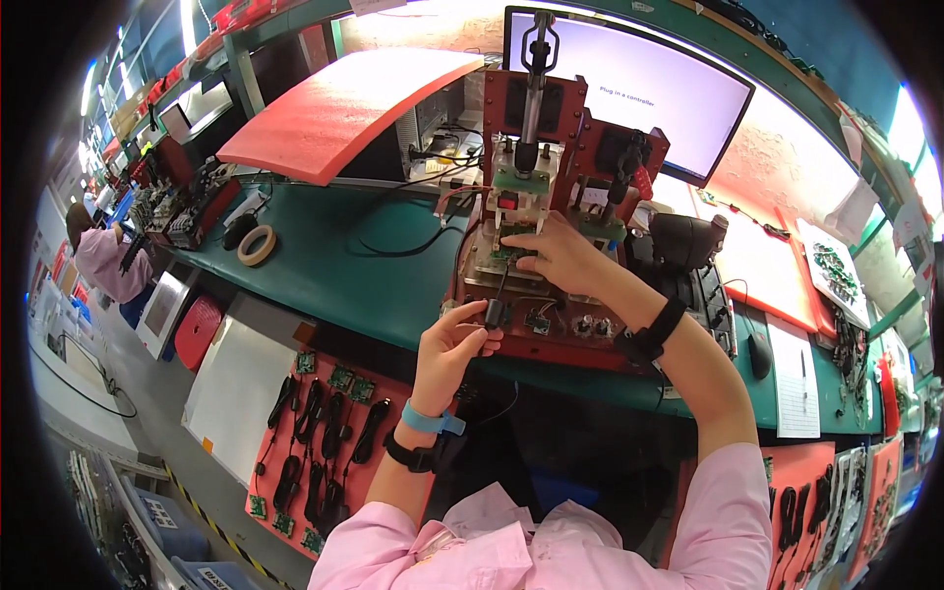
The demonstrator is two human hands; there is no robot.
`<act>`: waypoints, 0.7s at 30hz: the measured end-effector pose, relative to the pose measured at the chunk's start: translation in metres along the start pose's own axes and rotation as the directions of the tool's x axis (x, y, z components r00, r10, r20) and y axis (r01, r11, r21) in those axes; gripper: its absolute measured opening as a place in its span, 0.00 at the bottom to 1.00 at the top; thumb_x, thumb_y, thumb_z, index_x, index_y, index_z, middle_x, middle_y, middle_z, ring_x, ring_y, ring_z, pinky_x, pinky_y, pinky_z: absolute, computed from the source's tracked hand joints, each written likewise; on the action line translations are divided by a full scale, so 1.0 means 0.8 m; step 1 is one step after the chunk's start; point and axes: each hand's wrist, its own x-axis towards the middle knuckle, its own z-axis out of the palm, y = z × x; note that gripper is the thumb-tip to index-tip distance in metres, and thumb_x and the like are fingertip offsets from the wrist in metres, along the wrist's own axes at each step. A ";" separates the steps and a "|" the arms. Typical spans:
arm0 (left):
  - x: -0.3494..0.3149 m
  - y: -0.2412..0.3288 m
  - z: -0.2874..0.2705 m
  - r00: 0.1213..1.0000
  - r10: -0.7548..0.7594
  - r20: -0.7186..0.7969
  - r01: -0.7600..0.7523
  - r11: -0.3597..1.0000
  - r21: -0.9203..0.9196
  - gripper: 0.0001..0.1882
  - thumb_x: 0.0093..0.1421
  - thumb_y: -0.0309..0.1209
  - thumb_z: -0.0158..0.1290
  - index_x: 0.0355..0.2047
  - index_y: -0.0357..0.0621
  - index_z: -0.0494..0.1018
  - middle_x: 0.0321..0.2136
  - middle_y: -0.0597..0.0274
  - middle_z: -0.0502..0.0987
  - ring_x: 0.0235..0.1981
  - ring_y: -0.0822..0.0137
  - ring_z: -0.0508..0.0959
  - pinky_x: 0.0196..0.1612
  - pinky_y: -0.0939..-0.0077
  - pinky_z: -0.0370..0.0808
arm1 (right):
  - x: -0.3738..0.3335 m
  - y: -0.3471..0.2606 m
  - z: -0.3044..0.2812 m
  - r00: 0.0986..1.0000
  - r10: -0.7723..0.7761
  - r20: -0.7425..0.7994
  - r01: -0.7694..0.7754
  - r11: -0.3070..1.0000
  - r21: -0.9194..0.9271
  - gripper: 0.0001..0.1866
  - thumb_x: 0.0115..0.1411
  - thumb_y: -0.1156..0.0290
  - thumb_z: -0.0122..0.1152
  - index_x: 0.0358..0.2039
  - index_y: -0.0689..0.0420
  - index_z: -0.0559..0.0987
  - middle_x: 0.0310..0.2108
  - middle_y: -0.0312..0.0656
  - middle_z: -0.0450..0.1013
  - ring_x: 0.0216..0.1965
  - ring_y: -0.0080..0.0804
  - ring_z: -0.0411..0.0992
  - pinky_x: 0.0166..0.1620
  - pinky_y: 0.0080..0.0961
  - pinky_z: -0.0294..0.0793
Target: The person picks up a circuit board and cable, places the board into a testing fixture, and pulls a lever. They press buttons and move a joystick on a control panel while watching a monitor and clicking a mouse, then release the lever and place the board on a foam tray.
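From where I stand, the worker's left hand (pixel 452 356) has its fingertips closed around a small black cylinder (pixel 495 313) just in front of the red test fixture (pixel 560 346). A dark cable (pixel 504 283) runs from the cylinder up toward the middle of the fixture. The right hand (pixel 568 254) reaches in from the other side, index finger and thumb pointing left over the fixture's metal plates; I can't tell whether they pinch anything there. Above those fingers a metal toggle clamp (pixel 532 113) stands upright, and behind it a lit monitor (pixel 678 108) leans to one side. A tape roll (pixel 258 246) lies on the green bench (pixel 324 261), well left of the fixture, and below, coiled black cables (pixel 309 413) rest on a red foam sheet (pixel 388 433).
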 end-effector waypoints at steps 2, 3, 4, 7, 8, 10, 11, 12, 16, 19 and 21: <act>0.001 -0.002 0.001 1.000 0.009 0.004 -0.009 1.000 0.000 0.21 0.58 0.20 0.49 0.53 0.34 0.67 0.34 0.52 0.79 0.34 0.68 0.79 0.39 0.77 0.76 | 0.003 0.009 0.005 0.998 -0.058 -0.020 0.058 0.998 -0.013 0.19 0.56 0.68 0.59 0.50 0.51 0.76 0.52 0.50 0.64 0.54 0.50 0.61 0.58 0.38 0.59; 0.001 -0.004 0.002 1.000 0.016 0.003 -0.016 1.000 0.001 0.21 0.58 0.20 0.49 0.53 0.35 0.67 0.34 0.52 0.79 0.33 0.68 0.79 0.39 0.77 0.76 | 0.005 0.013 0.007 0.992 -0.119 -0.036 0.118 0.993 -0.024 0.19 0.57 0.65 0.58 0.51 0.49 0.76 0.48 0.53 0.66 0.51 0.51 0.62 0.56 0.39 0.61; 0.003 -0.004 0.003 1.000 0.023 0.003 -0.023 1.000 0.001 0.21 0.57 0.19 0.49 0.53 0.35 0.67 0.34 0.52 0.79 0.33 0.68 0.79 0.38 0.77 0.76 | 0.006 0.017 0.008 0.983 -0.179 -0.052 0.177 0.984 -0.036 0.20 0.58 0.62 0.57 0.51 0.47 0.75 0.44 0.55 0.67 0.48 0.52 0.64 0.54 0.40 0.63; 0.006 -0.004 0.000 1.000 0.017 -0.002 -0.017 1.000 -0.005 0.21 0.57 0.19 0.50 0.53 0.34 0.67 0.33 0.52 0.79 0.32 0.68 0.79 0.37 0.78 0.77 | 0.009 0.013 0.004 0.998 -0.038 0.055 0.038 0.999 0.005 0.19 0.57 0.68 0.58 0.50 0.51 0.76 0.54 0.51 0.62 0.56 0.50 0.60 0.59 0.38 0.60; 0.006 -0.004 0.000 1.000 0.014 -0.007 -0.014 1.000 -0.008 0.21 0.57 0.18 0.50 0.53 0.34 0.67 0.32 0.52 0.79 0.31 0.68 0.80 0.37 0.78 0.77 | 0.010 0.010 0.002 0.993 0.030 0.113 -0.033 0.999 0.021 0.19 0.56 0.72 0.58 0.49 0.53 0.77 0.60 0.49 0.60 0.60 0.49 0.59 0.61 0.37 0.58; 0.005 -0.004 0.000 1.000 0.006 -0.010 -0.006 1.000 -0.014 0.21 0.57 0.18 0.50 0.52 0.34 0.67 0.32 0.52 0.79 0.31 0.68 0.80 0.37 0.78 0.78 | 0.010 0.008 0.002 0.992 0.031 0.119 -0.031 1.000 -0.001 0.18 0.56 0.72 0.58 0.50 0.53 0.76 0.60 0.49 0.60 0.60 0.49 0.59 0.61 0.37 0.59; 0.005 -0.003 0.001 1.000 -0.003 -0.011 0.003 1.000 -0.020 0.21 0.57 0.18 0.50 0.52 0.34 0.67 0.32 0.52 0.79 0.31 0.68 0.80 0.37 0.78 0.78 | 0.010 0.007 0.002 0.991 0.033 0.126 -0.030 0.999 -0.023 0.18 0.56 0.72 0.58 0.50 0.53 0.76 0.60 0.49 0.60 0.60 0.49 0.59 0.61 0.37 0.59; 0.005 -0.003 0.002 1.000 -0.011 -0.014 0.011 1.000 -0.027 0.21 0.57 0.18 0.50 0.52 0.34 0.67 0.32 0.51 0.79 0.31 0.68 0.80 0.37 0.78 0.78 | 0.010 0.006 0.001 0.991 0.035 0.133 -0.029 0.999 -0.046 0.18 0.57 0.72 0.57 0.50 0.53 0.76 0.60 0.49 0.60 0.60 0.49 0.59 0.61 0.36 0.59; 0.010 0.003 0.002 1.000 0.000 -0.030 0.000 1.000 -0.003 0.21 0.57 0.20 0.51 0.52 0.34 0.68 0.32 0.52 0.79 0.32 0.67 0.80 0.36 0.76 0.78 | 0.009 0.002 0.003 0.992 0.082 0.093 -0.079 0.996 -0.044 0.19 0.57 0.73 0.56 0.50 0.52 0.76 0.60 0.49 0.60 0.58 0.50 0.60 0.60 0.36 0.60; 0.009 0.002 0.002 1.000 -0.011 -0.011 0.011 1.000 -0.004 0.20 0.57 0.20 0.51 0.52 0.35 0.68 0.32 0.52 0.79 0.32 0.67 0.80 0.36 0.76 0.78 | 0.007 0.017 0.004 0.997 -0.047 0.065 0.053 0.994 -0.096 0.19 0.59 0.67 0.54 0.53 0.48 0.74 0.49 0.54 0.65 0.51 0.51 0.65 0.54 0.39 0.64; 0.008 0.001 0.002 1.000 -0.018 -0.001 0.018 1.000 -0.004 0.20 0.57 0.20 0.51 0.51 0.35 0.68 0.31 0.52 0.79 0.31 0.67 0.80 0.36 0.76 0.78 | 0.006 0.018 0.003 0.992 -0.111 0.054 0.117 0.986 -0.122 0.20 0.61 0.64 0.52 0.54 0.46 0.73 0.43 0.56 0.68 0.47 0.52 0.67 0.51 0.40 0.66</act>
